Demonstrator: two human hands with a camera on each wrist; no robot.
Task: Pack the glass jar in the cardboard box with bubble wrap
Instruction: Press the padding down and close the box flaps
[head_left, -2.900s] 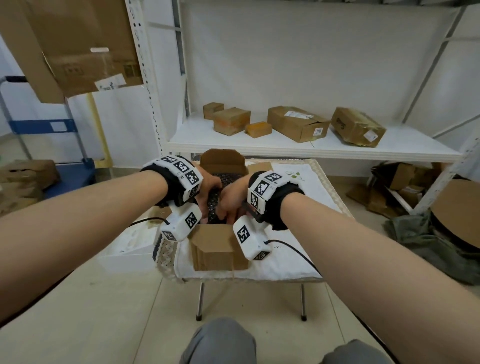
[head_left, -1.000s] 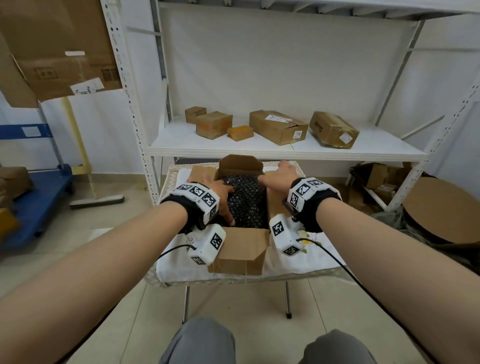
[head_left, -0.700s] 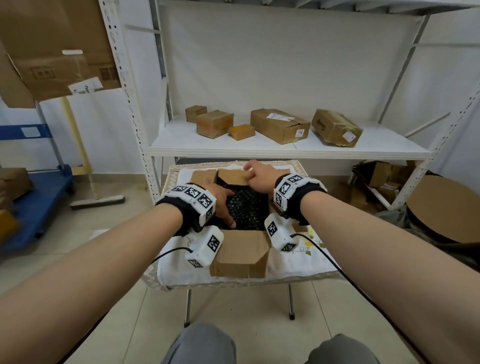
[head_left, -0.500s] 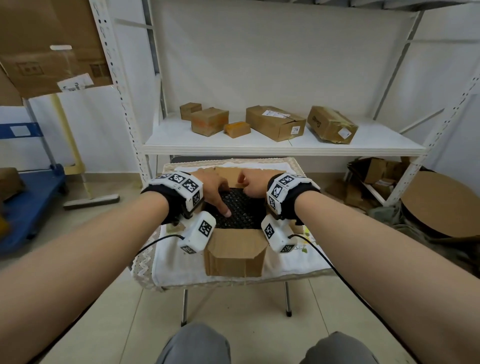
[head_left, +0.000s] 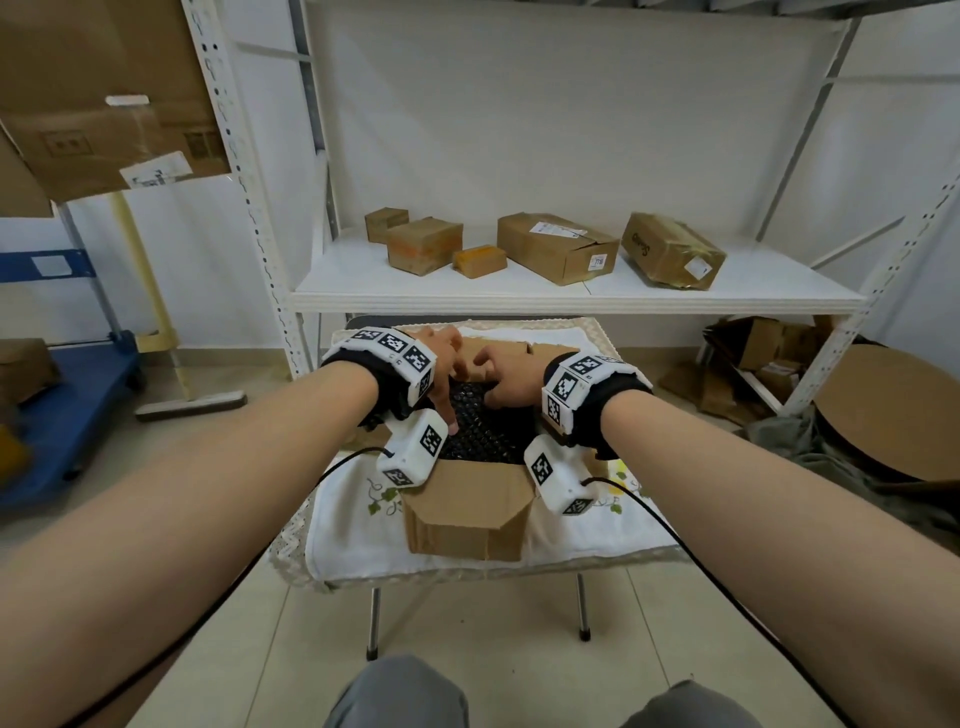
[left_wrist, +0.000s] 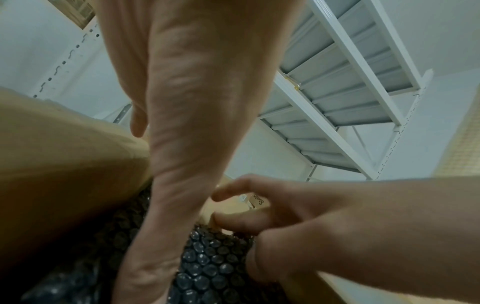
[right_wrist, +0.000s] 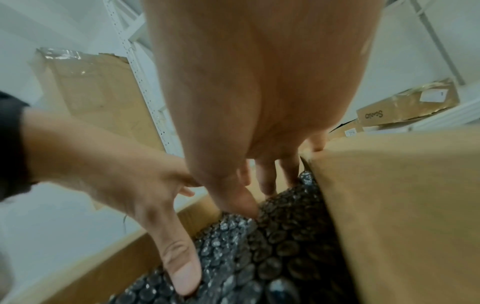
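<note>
An open cardboard box (head_left: 467, 512) stands on a small table, filled with dark bubble wrap (head_left: 488, 431); the glass jar is hidden under it. Both hands are at the box's far flap (head_left: 511, 345), which is folded down toward me. My left hand (head_left: 447, 358) lies spread, fingers on the flap, thumb pressing the bubble wrap (right_wrist: 272, 246). My right hand (head_left: 506, 379) curls its fingers over the flap's edge, thumb on the wrap (left_wrist: 213, 267). The side flaps (right_wrist: 402, 205) and near flap stand open.
The table has a white embroidered cloth (head_left: 353, 519). Just behind it runs a white shelf (head_left: 571, 299) with several cardboard boxes. A blue cart (head_left: 67, 395) and a broom (head_left: 192, 405) are on the left, with cardboard scraps (head_left: 753, 364) on the right.
The far flap stood upright a second ago and is now folded down. My right hand moved from the right flap to it, and my left hand slid forward to join.
</note>
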